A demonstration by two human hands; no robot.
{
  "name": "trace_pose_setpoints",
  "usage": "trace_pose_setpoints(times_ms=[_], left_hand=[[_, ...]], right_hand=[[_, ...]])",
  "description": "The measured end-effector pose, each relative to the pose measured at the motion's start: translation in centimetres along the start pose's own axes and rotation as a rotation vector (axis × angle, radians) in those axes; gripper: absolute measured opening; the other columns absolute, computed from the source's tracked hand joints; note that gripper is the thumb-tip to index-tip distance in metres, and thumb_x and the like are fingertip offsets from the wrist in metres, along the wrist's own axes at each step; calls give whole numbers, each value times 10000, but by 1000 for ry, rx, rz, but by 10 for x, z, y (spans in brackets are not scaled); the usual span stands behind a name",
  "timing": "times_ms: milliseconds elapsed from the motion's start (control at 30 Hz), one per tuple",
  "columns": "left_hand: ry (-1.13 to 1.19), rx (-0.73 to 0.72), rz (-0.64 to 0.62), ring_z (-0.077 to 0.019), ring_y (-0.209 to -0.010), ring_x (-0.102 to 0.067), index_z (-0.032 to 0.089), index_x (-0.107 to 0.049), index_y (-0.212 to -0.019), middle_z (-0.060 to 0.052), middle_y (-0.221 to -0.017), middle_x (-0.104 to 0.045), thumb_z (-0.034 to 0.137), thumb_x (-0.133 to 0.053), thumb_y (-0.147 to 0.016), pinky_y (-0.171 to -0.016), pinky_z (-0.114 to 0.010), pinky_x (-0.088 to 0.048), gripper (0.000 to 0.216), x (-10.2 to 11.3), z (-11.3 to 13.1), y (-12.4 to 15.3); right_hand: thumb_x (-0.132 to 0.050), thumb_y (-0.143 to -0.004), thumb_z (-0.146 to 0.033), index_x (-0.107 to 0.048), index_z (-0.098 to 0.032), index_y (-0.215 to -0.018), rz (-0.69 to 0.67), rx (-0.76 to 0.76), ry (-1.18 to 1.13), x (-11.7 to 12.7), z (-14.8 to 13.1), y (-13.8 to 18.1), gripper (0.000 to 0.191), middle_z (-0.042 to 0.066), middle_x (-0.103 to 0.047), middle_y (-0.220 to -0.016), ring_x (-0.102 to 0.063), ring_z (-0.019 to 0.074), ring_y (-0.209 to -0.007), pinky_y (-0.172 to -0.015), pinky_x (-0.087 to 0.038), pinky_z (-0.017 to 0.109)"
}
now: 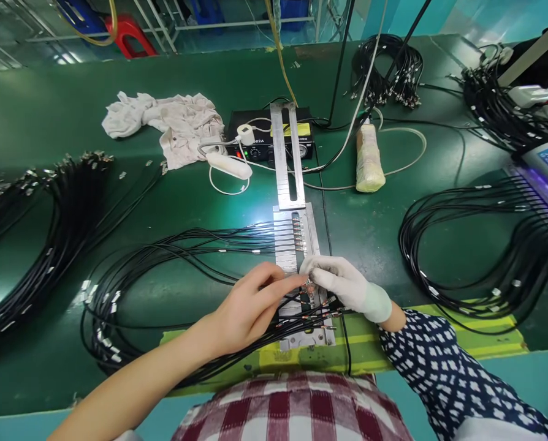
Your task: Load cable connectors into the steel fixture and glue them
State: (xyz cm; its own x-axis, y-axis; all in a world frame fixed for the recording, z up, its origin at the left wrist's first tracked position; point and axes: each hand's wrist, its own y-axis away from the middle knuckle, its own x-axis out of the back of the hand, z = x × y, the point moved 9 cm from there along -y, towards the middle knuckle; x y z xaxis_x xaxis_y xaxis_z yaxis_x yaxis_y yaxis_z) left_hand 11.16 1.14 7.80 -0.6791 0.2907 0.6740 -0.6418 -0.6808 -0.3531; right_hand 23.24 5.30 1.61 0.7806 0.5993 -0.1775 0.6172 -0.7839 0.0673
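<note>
Far left: black cable bundle (72, 214) on green table (177, 199). Next: looped black cables (103, 312), running right into slotted metal jig (283, 217). Left hand (251, 300), bare, over jig, index fingertip at the right hand's fingertips; can't tell if it's pinching anything. Row of cable tips (298, 229) sits in jig just beyond both hands. Right hand (347, 285), white glove, thumb and index close together; contents hidden, can't tell. Far right: 1 cable loop (526, 245).

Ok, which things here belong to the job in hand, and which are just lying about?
Apparently part of the job:
metal fixture, under your left hand and right hand
black cables laid across it

Apparently just lying about:
crumpled white cloth
wrapped bottle
red stool
</note>
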Motion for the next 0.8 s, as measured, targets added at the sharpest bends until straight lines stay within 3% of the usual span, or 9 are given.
trace_pose_setpoints(times_ms=[433, 700, 800], left_hand=[[21, -6, -76, -149, -864, -508, 251, -430, -1417, -62, -1016, -481, -4, -349, -947, -764, -260, -498, 541, -9, -4, -2], [146, 67, -12, -142, -920, -535, 244, -400, -1417, -57, -1040, -540, 42, -429, -980, -841, -260, -498, 483, -10, -15, 4], [162, 137, 28, -134, -874, -544, 245, -380, -1390, -36, -989, -552, 77, -445, -981, -814, -249, -503, 447, -13, -22, 6]], right_hand=[[-549, -957, -606, -597, -178, -843, -45, 26, 12, -2, 7, 0, 446, 39, -579, -840, -538, 178, -796, -749, -472, 312], [-488, -975, -637, -637, -172, -884, -31, 97, 123, 4, 2, 6, 496, 39, -597, -847, -544, 172, -774, -757, -471, 314], [-672, -851, -668, -656, -188, -1061, 13, 145, 126, 3, 0, 10, 524, 55, -648, -942, -596, 187, -820, -751, -515, 310]])
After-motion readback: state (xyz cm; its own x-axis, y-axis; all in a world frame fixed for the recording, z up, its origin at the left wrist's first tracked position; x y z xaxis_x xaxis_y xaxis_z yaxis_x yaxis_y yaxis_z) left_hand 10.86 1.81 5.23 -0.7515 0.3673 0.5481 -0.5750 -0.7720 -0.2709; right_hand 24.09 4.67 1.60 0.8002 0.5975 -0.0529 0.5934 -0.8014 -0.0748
